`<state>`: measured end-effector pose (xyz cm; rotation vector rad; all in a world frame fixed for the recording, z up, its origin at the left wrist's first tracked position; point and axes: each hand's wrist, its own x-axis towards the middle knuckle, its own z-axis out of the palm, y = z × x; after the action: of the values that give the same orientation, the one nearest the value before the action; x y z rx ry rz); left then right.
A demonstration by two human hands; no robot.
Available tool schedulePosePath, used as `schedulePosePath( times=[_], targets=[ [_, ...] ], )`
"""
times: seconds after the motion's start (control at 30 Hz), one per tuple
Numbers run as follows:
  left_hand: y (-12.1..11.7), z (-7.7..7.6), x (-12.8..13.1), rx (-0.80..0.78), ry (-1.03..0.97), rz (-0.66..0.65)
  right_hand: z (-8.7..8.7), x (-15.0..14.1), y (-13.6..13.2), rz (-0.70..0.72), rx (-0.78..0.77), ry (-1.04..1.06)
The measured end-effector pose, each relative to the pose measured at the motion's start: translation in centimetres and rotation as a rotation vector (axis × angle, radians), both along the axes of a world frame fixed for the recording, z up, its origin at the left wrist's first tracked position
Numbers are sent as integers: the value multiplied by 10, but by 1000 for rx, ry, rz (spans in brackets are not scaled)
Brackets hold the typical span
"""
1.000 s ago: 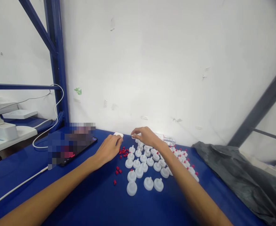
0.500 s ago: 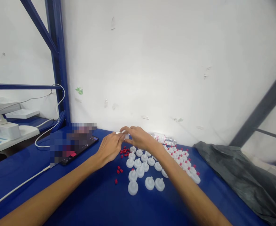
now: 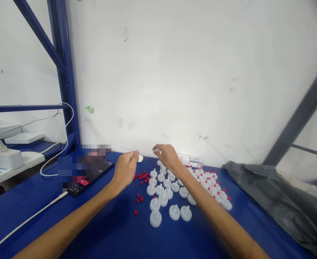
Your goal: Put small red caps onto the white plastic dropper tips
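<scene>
My left hand is closed, thumb pressed against the curled fingers; whatever it may hold is hidden. A smooth white object shows just beyond its fingertips, and I cannot tell whether they touch. My right hand is raised near the wall, its thumb and fingers pinched around what looks like a pale round piece, hard to see against the wall. Below lie several white discs with short nozzles. Small red caps are scattered left of them. To the right, several discs carry red caps.
A clear bottle lies against the wall. Dark grey cloth covers the right side of the blue table. At left are a phone with a white cable and a power strip.
My hands were together over a white piece and have moved apart, left hand leftward, right hand rightward. The view has shifted slightly.
</scene>
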<state>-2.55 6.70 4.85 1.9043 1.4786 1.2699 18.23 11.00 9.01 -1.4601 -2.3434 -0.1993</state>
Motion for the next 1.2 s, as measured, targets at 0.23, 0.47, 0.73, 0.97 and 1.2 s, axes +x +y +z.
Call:
schedulePosePath(
  times=[0.23,0.47,0.73,0.97,1.2],
  targets=[
    [2,-13,4,22,345,-16,-16,-4,6,6,-41,-4],
    [14,-24,-3,-21,438,-56,-21,11,-9,14,-75,-26],
    [19,-37,-2,-17,409,-101,-14,111,-54,-96,-4,74],
    [24,-42,-3,-4,434,-88,-30,138,-62,-26,-129,116],
    [21,-37,-2,54,422,-65,-30,134,-65,24,-124,218]
  ],
)
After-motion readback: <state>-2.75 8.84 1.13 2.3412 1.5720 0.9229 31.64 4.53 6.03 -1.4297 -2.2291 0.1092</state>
